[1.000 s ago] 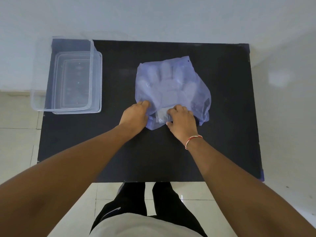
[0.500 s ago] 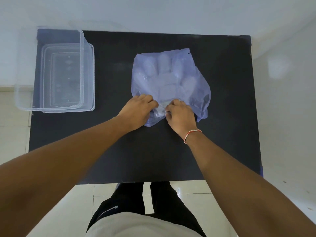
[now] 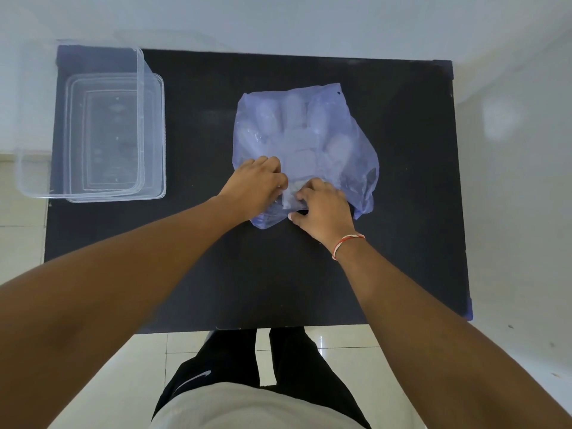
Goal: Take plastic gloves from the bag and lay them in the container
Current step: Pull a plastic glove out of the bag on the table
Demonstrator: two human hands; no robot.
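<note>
Hands at the mouth of the glove bag

Bluish translucent bag (image 3: pixel 305 144) lies mid-surface (image 3: pixel 278 274) with pale plastic gloves (image 3: pixel 294 131) showing through it. Left hand (image 3: pixel 257 184) and right hand (image 3: pixel 325 209) both pinch the bag's near opening, fingers curled into the plastic. Clear container (image 3: pixel 93 134) stands well apart at the surface's far-left corner.

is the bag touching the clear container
Apart. The head view shows the bag at the table's middle and the clear container at its far left corner, with bare black tabletop between them.
</note>
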